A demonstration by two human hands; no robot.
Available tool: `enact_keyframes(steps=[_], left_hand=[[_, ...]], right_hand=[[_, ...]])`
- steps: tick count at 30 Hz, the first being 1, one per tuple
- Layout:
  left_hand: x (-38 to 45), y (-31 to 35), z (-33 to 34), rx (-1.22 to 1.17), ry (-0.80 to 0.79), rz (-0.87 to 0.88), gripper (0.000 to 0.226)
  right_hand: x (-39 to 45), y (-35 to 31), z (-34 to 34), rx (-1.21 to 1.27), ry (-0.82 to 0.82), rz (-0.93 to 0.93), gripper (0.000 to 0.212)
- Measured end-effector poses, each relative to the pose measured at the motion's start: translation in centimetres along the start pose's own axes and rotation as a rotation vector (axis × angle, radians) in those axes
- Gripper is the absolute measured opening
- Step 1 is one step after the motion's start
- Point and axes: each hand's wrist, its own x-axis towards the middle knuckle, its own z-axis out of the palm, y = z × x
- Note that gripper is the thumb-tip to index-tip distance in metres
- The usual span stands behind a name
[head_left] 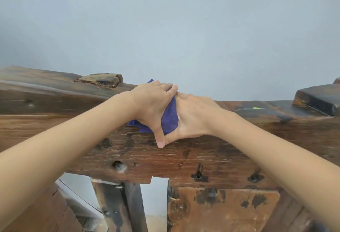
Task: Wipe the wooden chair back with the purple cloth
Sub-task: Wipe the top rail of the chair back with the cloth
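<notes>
The dark, worn wooden chair back (211, 150) runs across the view as a thick top rail. A purple cloth (170, 119) is draped over the rail's top edge at the middle. My left hand (152, 103) lies over the cloth, its fingers curled over the top of the rail and its thumb pointing down the front. My right hand (195, 115) sits against the cloth's right side, with its fingers over the rail's top and hidden behind it. Its thumb runs along the cloth's lower edge and meets the left thumb.
A pale wall (165, 29) rises close behind the rail. Raised wooden blocks stand on the rail at the left (103, 80) and the far right (318, 99). Below it are two upright slats (121, 207) with a gap between them.
</notes>
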Motion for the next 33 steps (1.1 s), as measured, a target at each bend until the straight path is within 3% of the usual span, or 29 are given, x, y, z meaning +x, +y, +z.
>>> enact_keyframes(steps=[8,21,33], left_hand=[[1.4,3.3,-0.1,0.019,0.05,-0.014,0.178],[4.4,6.1,0.6,-0.331,-0.022,0.023,0.175],[6.3,9.0,-0.4,-0.339,0.0,0.053,0.17]], right_hand=[[-2.2,2.8,-0.4,-0.074,-0.043,-0.038,0.148],[-4.8,6.4,-1.0,-0.086,-0.105,0.025,0.141],[-7.0,9.2,-1.2,-0.129,-0.088,0.057,0.144]])
